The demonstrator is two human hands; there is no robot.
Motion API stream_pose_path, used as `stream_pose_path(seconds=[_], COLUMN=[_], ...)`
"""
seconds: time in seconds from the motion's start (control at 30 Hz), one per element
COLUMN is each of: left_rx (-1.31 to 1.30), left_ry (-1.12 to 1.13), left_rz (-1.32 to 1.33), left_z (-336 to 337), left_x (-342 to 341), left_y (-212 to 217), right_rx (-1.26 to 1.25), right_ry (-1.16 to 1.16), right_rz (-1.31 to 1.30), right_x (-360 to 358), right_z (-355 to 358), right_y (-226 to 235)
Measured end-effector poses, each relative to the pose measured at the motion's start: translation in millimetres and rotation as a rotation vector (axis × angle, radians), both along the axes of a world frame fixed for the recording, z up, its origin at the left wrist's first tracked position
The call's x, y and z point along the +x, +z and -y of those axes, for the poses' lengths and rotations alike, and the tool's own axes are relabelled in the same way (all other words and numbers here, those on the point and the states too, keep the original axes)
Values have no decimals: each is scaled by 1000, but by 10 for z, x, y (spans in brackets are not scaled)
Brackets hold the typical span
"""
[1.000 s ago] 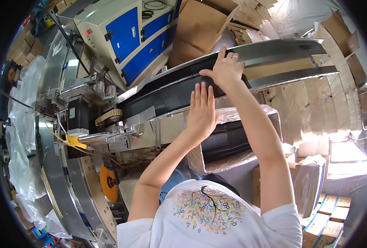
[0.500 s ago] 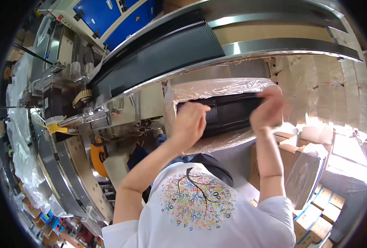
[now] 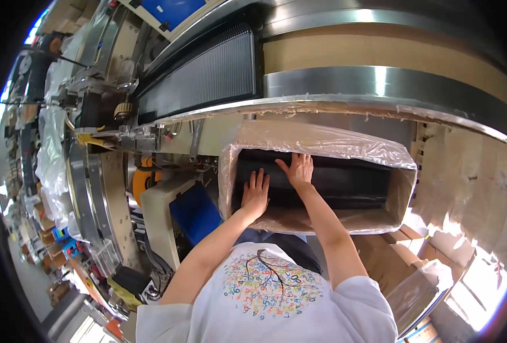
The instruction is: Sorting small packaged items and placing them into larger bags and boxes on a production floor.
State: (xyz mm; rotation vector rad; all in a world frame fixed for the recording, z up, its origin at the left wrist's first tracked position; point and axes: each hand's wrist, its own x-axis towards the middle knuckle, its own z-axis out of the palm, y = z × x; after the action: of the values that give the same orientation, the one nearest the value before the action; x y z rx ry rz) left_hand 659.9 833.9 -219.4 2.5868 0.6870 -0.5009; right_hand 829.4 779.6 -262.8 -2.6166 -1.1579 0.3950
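Observation:
Both my hands reach into a cardboard box (image 3: 400, 200) lined with clear plastic film (image 3: 322, 140). Inside lies a long stack of thin black sheets (image 3: 345, 182); what exactly they are I cannot make out. My left hand (image 3: 255, 198) rests flat on the stack near its left end, fingers apart. My right hand (image 3: 299, 170) lies on the stack's far side, a little left of the box's middle, with the thumb spread toward the left. Neither hand grips anything.
Beyond the box runs a metal-edged conveyor (image 3: 333, 86) carrying a stack of black ribbed sheets (image 3: 207, 74). Machine parts with a brass knob (image 3: 123, 110) stand to the left. A blue panel (image 3: 196, 216) sits beside the box's near left. Cartons (image 3: 379, 260) stand at the lower right.
My right hand has moved left from the box's right end and come down onto the black stack. My left hand has lowered and flattened on it. The view has shifted.

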Motion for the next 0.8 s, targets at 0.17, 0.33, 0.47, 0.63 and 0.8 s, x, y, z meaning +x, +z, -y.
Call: stream_pose_path(seconds=[0.17, 0.33, 0.47, 0.63, 0.8], left_rx=[-11, -30, -85, -96, -181], left_ry=[-31, -68, -20, -9, 211], left_rz=[32, 24, 77, 155, 339], left_z=[-24, -49, -52, -89, -255], left_x=[14, -40, -60, -67, 50], left_y=[52, 32, 23, -11, -82], right_rx=[99, -78, -27, -134, 103], right_ry=[248, 374, 529, 485, 520], right_rz=[33, -116, -70, -194, -69], right_x=[20, 10, 82, 149, 243], right_z=[-94, -235, -325, -297, -106], right_y=[-51, 35, -48, 105, 176])
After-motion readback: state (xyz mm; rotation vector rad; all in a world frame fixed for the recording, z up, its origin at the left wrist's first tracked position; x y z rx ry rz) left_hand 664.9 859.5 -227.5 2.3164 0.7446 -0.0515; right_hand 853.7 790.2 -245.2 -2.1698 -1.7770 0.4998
